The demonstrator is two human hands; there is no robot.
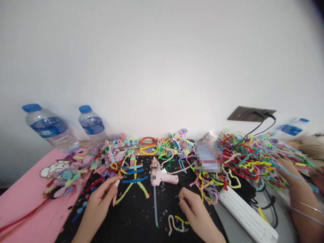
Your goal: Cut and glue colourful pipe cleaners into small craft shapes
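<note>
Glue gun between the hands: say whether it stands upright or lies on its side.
On its side: the glue gun lies flat on the black mat, handle pointing right.

Illumination: bright and diffuse; source outside the frame. The plain white wall point(162, 77) is brightest beyond the left hand point(102, 195) and right hand point(194, 206), grading to grey toward both sides. Shadows: difficult to distinguish on the flat black mat point(134, 219) between the hands. Glare: pale highlights on the clear plastic bottle with blue cap and label point(50, 127), far left of the left hand. Distortion: wide-angle; the bottle leans outward. Sharpness: moderate, softening rightward of the right hand. Pixelation obscures a rectangle beyond the right hand.
</note>
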